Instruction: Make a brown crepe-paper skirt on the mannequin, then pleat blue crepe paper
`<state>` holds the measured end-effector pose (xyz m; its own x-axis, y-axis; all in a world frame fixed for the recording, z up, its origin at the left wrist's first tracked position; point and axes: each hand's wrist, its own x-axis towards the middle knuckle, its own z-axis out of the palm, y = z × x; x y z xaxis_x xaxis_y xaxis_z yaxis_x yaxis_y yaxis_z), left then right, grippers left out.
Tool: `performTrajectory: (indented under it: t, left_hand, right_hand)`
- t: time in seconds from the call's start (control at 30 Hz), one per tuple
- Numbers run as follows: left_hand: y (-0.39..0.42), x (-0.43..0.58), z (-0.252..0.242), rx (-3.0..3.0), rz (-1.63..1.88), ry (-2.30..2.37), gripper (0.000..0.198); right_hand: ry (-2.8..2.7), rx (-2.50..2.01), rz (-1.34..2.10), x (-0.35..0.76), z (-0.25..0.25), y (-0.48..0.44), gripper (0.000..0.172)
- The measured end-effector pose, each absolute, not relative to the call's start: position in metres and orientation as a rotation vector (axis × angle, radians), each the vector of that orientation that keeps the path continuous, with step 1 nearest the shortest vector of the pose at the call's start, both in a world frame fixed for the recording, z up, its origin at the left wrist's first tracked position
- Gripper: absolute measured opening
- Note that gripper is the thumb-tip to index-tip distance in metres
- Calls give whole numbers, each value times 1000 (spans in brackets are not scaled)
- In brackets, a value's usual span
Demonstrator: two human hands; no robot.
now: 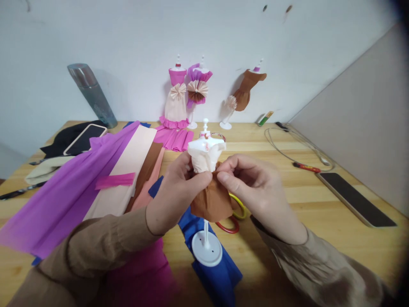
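Observation:
A small white mannequin (205, 135) stands upright in front of me, dressed in a cream paper top (204, 160) and a brown crepe paper skirt (211, 201). My left hand (174, 187) is closed around its waist, the thumb lying across the front where top and skirt meet. At the right side of the waist, my right hand (257, 185) pinches the skirt's brown paper between thumb and fingers. The mannequin's round white base (207, 248) sits on a blue paper strip (220, 277). Scissors with a red handle (230, 226) and a yellow handle (240, 209) lie partly hidden behind the skirt.
Purple crepe paper (70, 192) and other coloured sheets cover the left of the table. Three dressed mannequins, one a pink one (177, 91), stand by the wall. A steel bottle (92, 94) is at back left; a dark phone (356, 198) and a cable (297, 145) lie right.

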<state>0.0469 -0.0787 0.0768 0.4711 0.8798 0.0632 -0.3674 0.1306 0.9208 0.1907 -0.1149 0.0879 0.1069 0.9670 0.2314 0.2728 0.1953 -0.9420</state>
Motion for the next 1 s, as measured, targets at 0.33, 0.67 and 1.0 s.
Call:
performTrajectory:
  t: [0.33,0.67,1.0]
  left_hand:
    - [-77,46,76,1093,980,641,27]
    - [-77,46,75,1134,995,679,16]
    - [-77,47,73,1139,975,728,19]
  right_hand:
    - [-1298,-1238,995,190,86,-112,14]
    - [-1086,-1159,1305,193,81,-106,27]
    - [-1051,-1132,1346,193,77,-103,27]
